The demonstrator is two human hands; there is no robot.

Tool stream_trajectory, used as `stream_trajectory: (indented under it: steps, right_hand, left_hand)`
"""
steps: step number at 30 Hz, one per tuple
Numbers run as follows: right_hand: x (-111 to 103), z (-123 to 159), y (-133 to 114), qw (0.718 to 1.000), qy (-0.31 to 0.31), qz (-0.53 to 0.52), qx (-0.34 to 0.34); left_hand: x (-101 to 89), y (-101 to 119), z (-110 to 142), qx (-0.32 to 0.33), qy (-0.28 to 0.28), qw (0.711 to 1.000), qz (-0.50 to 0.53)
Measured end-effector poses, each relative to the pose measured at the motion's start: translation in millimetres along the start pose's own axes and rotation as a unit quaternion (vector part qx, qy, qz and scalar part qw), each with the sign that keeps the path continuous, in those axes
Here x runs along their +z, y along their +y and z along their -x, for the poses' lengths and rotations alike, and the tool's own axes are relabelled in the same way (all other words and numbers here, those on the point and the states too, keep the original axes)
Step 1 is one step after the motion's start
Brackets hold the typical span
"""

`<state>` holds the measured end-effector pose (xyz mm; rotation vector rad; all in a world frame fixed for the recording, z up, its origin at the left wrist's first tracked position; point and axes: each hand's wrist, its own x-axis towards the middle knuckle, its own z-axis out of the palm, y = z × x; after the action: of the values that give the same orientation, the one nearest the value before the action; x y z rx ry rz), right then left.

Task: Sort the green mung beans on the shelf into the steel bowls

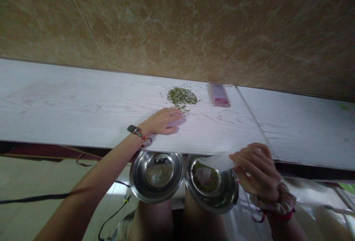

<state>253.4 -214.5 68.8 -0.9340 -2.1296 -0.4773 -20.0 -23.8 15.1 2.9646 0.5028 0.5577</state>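
Observation:
A loose pile of small green beans (181, 96), like mung beans, lies spread on the white wood-grain table. My left hand (165, 121) rests on the tabletop at the near edge of the pile, palm down, fingers stretched out and apart. A thin, whitish, see-through sheet or bag (220, 161) is pinched in my right hand (256, 169); its exact kind is unclear. It hangs over the right steel bowl (229, 196), where more green beans (206, 180) cover part of the bottom. Beside it is the left steel bowl (156, 193), with a few pale bits at its far side.
A blurred-out packet or box (220, 95) lies right of the pile. Behind the table (69, 104) rises a brown marbled wall (177, 23). Both bowls sit at the table's near edge above my knees. Black cables (36, 198) run at the lower left.

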Motion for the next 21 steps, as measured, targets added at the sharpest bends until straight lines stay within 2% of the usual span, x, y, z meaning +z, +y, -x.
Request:
stream_trajectory:
  steps: [3, 6, 9, 12, 17, 21]
  right_hand:
    - [-0.2, -4.5, 3.3, 1.000, 0.019, -0.007, 0.001]
    - [6.6, -16.2, 14.8, 0.999, 0.043, 0.008, 0.017]
    - [22.0, -30.0, 29.7, 0.996, 0.040, 0.067, 0.044]
    - [43.7, -40.2, 42.6, 0.995, 0.039, 0.087, 0.035]
    - [76.7, -46.5, 56.4, 0.995, 0.018, 0.097, -0.006]
    - [91.9, -46.5, 67.5, 0.994, 0.031, 0.101, -0.014]
  left_hand:
    - [1.4, -1.1, -0.9, -0.015, 0.014, 1.000, 0.003]
    - [4.9, -5.8, -1.2, -0.069, 0.054, 0.996, 0.001]
    - [9.3, -12.9, 0.4, -0.141, 0.092, 0.986, -0.001]
    - [13.5, -18.8, 2.6, -0.200, 0.107, 0.974, -0.004]
    - [17.4, -22.0, 3.2, -0.215, 0.088, 0.973, -0.006]
    - [18.0, -22.2, 2.5, -0.219, 0.088, 0.972, -0.014]
